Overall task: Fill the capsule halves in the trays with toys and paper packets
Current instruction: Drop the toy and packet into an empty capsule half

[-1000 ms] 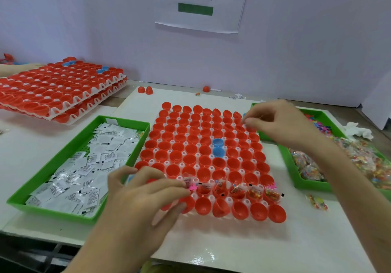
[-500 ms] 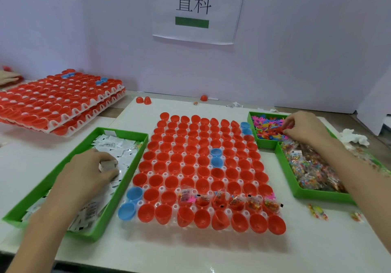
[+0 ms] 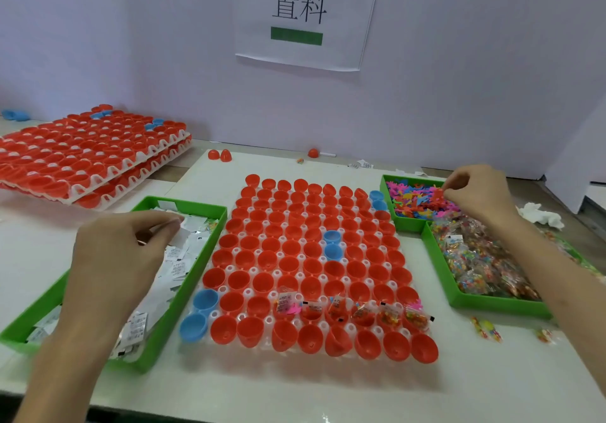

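A white tray [image 3: 278, 273] of red capsule halves [image 3: 296, 252] lies in the middle, with a few blue halves [image 3: 332, 243] among them. Several halves in the second row from the front hold packets and toys [image 3: 344, 311]. My left hand [image 3: 124, 252] hovers over the green tray [image 3: 185, 291] of white paper packets [image 3: 177, 265] and pinches a packet at its fingertips. My right hand [image 3: 475, 193] is over the small green tray [image 3: 406, 224] of coloured toys [image 3: 413, 199] and pinches one toy.
A larger green tray [image 3: 492, 304] of clear bags with coloured bits lies at the right. Stacked trays of red halves [image 3: 82, 160] stand at the back left. Loose red halves [image 3: 219, 154], a white tissue [image 3: 541, 216] and stray bags [image 3: 485, 327] lie on the table.
My left hand went from the capsule tray's front row to the packet tray and took a packet. My right hand moved from the capsule tray's far edge to the toy tray.
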### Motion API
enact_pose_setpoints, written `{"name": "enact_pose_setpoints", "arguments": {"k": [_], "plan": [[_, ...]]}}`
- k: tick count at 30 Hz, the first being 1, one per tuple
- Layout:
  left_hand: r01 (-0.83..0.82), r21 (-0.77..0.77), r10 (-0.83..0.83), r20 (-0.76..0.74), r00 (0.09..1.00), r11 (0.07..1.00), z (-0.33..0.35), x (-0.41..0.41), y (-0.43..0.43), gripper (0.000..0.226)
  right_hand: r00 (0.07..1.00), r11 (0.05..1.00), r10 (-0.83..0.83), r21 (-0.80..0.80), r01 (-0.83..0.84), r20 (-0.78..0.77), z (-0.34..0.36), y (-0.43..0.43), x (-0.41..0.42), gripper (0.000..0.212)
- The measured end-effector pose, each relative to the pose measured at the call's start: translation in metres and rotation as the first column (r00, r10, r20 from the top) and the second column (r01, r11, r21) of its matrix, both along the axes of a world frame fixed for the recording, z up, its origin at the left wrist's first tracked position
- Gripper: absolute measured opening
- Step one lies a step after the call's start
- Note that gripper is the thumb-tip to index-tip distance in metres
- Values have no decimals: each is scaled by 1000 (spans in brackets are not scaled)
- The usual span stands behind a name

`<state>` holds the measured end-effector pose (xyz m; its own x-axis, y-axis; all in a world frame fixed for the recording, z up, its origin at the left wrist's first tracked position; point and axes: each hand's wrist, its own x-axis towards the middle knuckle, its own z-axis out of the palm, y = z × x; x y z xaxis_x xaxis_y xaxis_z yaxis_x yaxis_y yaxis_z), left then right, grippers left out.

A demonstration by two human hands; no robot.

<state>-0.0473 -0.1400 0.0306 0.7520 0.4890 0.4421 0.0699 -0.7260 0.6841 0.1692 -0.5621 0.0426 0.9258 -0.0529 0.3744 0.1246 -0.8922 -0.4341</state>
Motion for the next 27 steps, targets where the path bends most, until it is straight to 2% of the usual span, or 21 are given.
{"name": "enact_pose_setpoints", "arguments": {"k": [4, 6, 9, 12, 16, 20, 25, 27], "plan": [[232, -133, -201, 214, 956, 964, 21, -18, -52, 21, 994, 989, 26, 141, -41, 107, 7, 18, -23, 15], [250, -158, -207, 248, 946, 955, 22, -10, -76, 21, 988, 960, 72, 258, -106, 137, 9, 35, -39, 14], [155, -257, -94, 234, 968, 954, 13, 13, -79, 21, 977, 912, 124, 368, -181, 174, 13, 53, -60, 14], [13, -346, 56, 188, 981, 938, -3, 23, -40, 17, 967, 885, 149, 409, -223, 204, 19, 56, -75, 14], [-224, -345, 246, 22, 969, 911, -22, 17, 27, 19, 968, 878, 134, 427, -215, 212, 26, 43, -80, 13], [-232, -376, 244, -17, 970, 897, -25, 15, 53, 19, 974, 888, 131, 415, -198, 185, 20, 43, -84, 17], [-171, -359, 216, 88, 973, 918, -27, 19, 41, 17, 972, 851, 182, 472, -232, 151, 13, 49, -91, 19], [-147, -326, 161, 16, 987, 934, -28, 23, 41, 16, 964, 832, 211, 488, -264, 161, 11, 51, -95, 22]]}}
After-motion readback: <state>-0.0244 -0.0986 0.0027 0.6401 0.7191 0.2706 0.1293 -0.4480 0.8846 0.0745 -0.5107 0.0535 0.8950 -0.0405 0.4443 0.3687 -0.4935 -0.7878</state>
